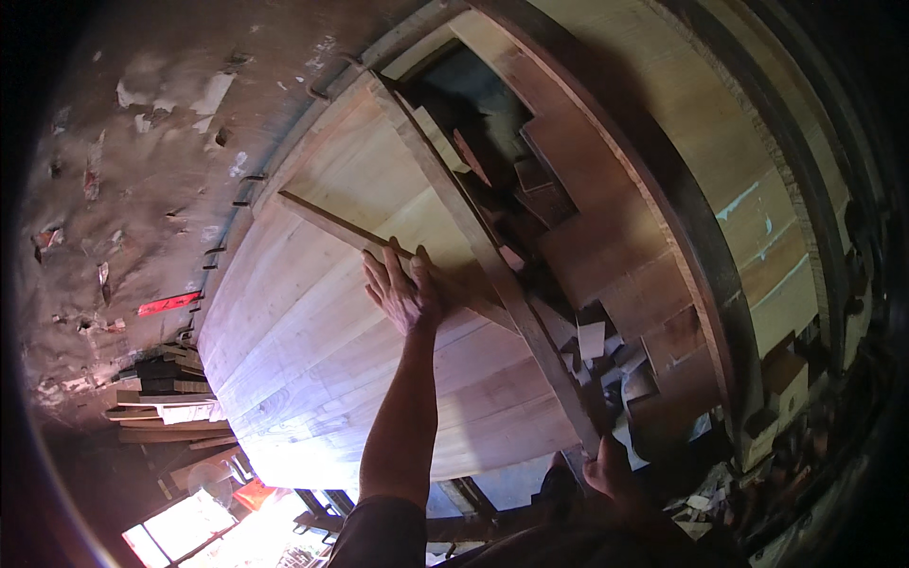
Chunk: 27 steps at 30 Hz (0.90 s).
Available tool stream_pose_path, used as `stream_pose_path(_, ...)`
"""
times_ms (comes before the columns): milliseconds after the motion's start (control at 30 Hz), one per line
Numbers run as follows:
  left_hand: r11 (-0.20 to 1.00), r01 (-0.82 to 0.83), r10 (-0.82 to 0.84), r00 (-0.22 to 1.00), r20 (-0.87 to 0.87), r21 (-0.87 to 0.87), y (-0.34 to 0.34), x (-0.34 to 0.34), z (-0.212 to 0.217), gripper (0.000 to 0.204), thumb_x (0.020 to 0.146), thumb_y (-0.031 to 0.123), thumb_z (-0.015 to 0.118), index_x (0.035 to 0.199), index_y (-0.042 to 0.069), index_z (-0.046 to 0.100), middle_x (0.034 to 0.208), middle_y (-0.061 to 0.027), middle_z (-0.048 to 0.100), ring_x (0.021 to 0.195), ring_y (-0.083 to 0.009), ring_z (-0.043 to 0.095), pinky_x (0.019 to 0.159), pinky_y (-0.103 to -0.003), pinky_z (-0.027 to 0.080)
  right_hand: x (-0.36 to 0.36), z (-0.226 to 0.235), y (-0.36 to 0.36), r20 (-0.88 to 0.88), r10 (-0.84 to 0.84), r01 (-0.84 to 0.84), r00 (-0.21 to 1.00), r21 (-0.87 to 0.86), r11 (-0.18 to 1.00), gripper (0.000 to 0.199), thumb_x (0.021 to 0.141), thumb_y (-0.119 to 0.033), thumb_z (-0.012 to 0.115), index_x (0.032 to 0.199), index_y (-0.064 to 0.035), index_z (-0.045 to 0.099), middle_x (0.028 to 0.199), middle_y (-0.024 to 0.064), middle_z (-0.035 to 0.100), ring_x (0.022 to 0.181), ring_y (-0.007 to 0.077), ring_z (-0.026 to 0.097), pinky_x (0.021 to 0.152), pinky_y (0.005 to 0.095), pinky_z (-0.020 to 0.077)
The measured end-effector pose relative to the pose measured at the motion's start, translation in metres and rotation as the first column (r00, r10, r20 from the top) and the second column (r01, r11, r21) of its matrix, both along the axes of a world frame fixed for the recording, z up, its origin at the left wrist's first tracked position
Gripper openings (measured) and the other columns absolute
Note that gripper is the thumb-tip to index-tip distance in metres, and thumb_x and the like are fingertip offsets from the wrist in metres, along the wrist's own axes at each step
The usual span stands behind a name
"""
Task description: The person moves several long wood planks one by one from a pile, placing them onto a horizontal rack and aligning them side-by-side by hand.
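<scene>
A broad pale wooden panel (312, 350) of joined boards spreads out in front of me. Across it runs a long wooden bar (492, 260), and a shorter wooden strip (322, 221) meets that bar at an angle. My left hand (407, 293) lies over the strip with fingers spread, its fingertips reaching the strip's edge. At the lower end of the long bar, my right hand (611, 469) is closed round the wood; shadow hides part of its fingers.
To the right, small wood blocks and offcuts (592, 336) lie beside thick curved dark beams (663, 180). Bent metal hooks (215, 251) line the panel's left edge by a stained wall (123, 189). Stacked boards (170, 417) sit lower left, above a bright window (189, 530).
</scene>
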State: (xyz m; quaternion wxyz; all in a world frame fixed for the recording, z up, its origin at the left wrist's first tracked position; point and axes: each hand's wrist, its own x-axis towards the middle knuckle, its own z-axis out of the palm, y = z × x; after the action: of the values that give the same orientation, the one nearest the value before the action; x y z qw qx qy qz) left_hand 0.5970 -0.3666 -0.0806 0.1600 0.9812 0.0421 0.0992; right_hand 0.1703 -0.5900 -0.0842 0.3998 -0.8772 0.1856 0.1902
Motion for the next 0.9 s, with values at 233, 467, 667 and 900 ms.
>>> stream_pose_path(233,0.999,0.034,-0.034,0.999,0.008,0.035,0.006,0.008,-0.018,0.068,0.097,0.061,0.042,0.149,0.018,0.043,0.16,-0.027,0.023,0.149,-0.0424,0.021,0.119,-0.056,0.014,0.027,0.016,-0.013,0.102,0.034,-0.041,0.994,0.06,0.997,0.076,0.074,-0.007,0.071,0.14,0.004,0.037,0.119,0.033,0.058,0.107,0.0502,0.057,0.092,0.0501,0.0489)
stream_pose_path(467,0.999,0.048,-0.048,0.999,0.018,-0.026,0.003,0.003,-0.014,0.064,0.097,0.058,0.04,0.145,0.017,0.048,0.155,-0.0281,0.031,0.143,-0.0418,0.03,0.115,-0.055,0.021,0.044,0.027,-0.016,-0.05,0.056,-0.051,0.997,0.1,0.994,0.082,0.076,-0.009,0.074,0.146,0.0012,0.032,0.125,0.0296,0.056,0.11,0.0493,0.056,0.097,0.046,0.0474)
stream_pose_path(667,0.998,0.06,-0.059,0.998,0.022,-0.037,0.005,0.002,-0.014,0.06,0.096,0.057,0.04,0.137,0.015,0.053,0.141,-0.0235,0.042,0.133,-0.0401,0.039,0.108,-0.056,0.028,0.04,0.015,-0.047,-0.357,-0.026,0.245,0.934,0.584,0.774,0.078,0.086,-0.019,0.076,0.15,-0.0027,0.035,0.145,0.0195,0.05,0.133,0.032,0.05,0.109,0.0438,0.0414)
stream_pose_path(900,0.991,0.017,-0.032,0.994,0.108,0.136,0.022,0.015,-0.048,0.064,0.092,0.063,0.053,0.14,0.02,0.054,0.156,-0.0145,0.037,0.145,-0.0357,0.03,0.114,-0.058,0.021,0.015,0.044,-0.071,-0.514,-0.217,0.501,0.83,0.517,0.694,0.069,0.095,-0.03,0.066,0.151,-0.0036,0.036,0.153,0.0249,0.039,0.138,0.0365,0.044,0.111,0.0466,0.0402)
